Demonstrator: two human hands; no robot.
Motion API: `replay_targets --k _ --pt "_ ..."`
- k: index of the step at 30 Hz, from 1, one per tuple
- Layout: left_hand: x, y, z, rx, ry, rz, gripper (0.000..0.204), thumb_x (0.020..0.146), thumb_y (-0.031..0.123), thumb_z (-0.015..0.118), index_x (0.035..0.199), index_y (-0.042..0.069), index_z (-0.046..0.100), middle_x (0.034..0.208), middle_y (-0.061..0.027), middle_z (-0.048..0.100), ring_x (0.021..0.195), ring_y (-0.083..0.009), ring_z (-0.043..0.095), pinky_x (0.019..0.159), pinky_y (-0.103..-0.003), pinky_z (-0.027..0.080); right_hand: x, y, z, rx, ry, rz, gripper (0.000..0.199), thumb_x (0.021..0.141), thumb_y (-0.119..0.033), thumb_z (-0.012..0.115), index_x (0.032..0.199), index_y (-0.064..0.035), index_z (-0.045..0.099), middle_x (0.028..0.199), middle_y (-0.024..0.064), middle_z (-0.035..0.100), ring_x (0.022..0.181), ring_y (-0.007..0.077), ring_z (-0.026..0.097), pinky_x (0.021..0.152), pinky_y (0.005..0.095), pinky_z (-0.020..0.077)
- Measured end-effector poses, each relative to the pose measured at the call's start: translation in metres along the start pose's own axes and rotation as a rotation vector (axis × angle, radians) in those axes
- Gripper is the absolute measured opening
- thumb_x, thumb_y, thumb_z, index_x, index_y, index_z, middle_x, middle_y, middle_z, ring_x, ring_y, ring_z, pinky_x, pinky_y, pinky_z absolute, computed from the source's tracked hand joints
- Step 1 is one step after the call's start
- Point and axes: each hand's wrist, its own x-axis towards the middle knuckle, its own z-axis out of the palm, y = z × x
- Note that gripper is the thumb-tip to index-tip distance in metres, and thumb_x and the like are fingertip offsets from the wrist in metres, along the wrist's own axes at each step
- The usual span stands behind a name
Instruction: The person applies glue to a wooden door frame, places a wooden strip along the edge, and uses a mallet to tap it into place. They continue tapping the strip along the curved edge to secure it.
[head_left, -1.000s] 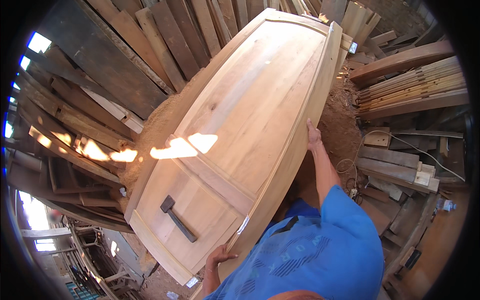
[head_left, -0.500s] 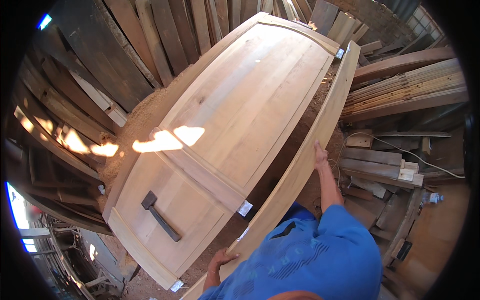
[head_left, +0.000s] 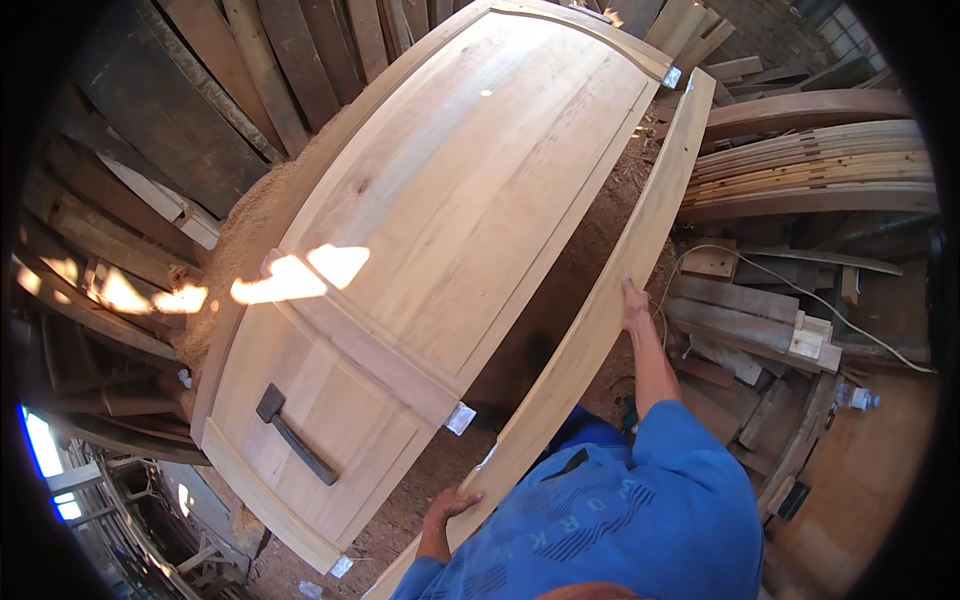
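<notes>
Already, the panels and crosspieces of the door (head_left: pixel 450 260) are sitting together, but its near side is lacking an edge piece and showing shiny-wrapped tips (head_left: pixel 460 418). Just apart from that side, the left hand (head_left: pixel 447 507) and right hand (head_left: pixel 634 305) are gripping a long board (head_left: pixel 650 220). A mallet (head_left: pixel 298 443) is lying on the lower panel, away from the gap, while stacked timber (head_left: pixel 810 165) is crowding the right.

We saw weathered dark wooden planks (head_left: pixel 170 95) leaning beyond tan, powdery sawdust (head_left: pixel 240 230), a thin pale looping cable (head_left: pixel 712 246) near stacked grey-brown timber offcuts (head_left: pixel 735 312), and a clear plastic bottle (head_left: pixel 855 397).
</notes>
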Motion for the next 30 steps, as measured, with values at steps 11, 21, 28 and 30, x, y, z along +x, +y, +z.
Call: replay_targets --k 11,21,28,30 --pt "0.014 0.047 0.007 -0.045 -0.058 -0.017 0.087 0.066 0.067 0.072 0.127 0.006 0.058 0.123 -0.0198 0.061 0.117 -0.0325 0.056 0.097 -0.043 0.044 0.049 -0.011 -0.004 -0.109 0.144 0.000 0.054 0.083 -0.035 0.073 0.118 0.0037 0.057 0.108 0.0166 0.063 0.091 0.0328 0.064 0.080 0.0537 0.0537" --pt "0.009 0.050 0.012 -0.087 -0.084 -0.023 0.084 0.067 0.065 0.072 0.125 0.006 0.060 0.120 -0.0197 0.062 0.114 -0.0321 0.058 0.095 -0.042 0.045 0.056 0.002 -0.010 -0.126 0.115 0.050 0.054 0.085 -0.035 0.071 0.119 0.0048 0.056 0.110 0.0169 0.063 0.093 0.0326 0.063 0.082 0.0525 0.0531" --pt "0.018 0.039 0.017 -0.060 -0.080 -0.048 0.082 0.068 0.065 0.071 0.124 0.006 0.060 0.119 -0.0196 0.063 0.113 -0.0313 0.059 0.095 -0.041 0.046 0.041 -0.009 -0.001 -0.122 0.047 0.021 0.054 0.087 -0.033 0.069 0.122 0.0055 0.054 0.112 0.0169 0.062 0.096 0.0317 0.063 0.084 0.0503 0.0528" --pt "0.015 0.046 0.014 -0.043 -0.081 -0.048 0.082 0.069 0.065 0.071 0.125 0.006 0.060 0.119 -0.0195 0.063 0.113 -0.0313 0.059 0.095 -0.041 0.046 0.039 -0.011 0.000 -0.132 0.056 0.021 0.050 0.087 -0.031 0.069 0.119 0.0057 0.056 0.109 0.0158 0.063 0.092 0.0279 0.063 0.081 0.0465 0.0541"
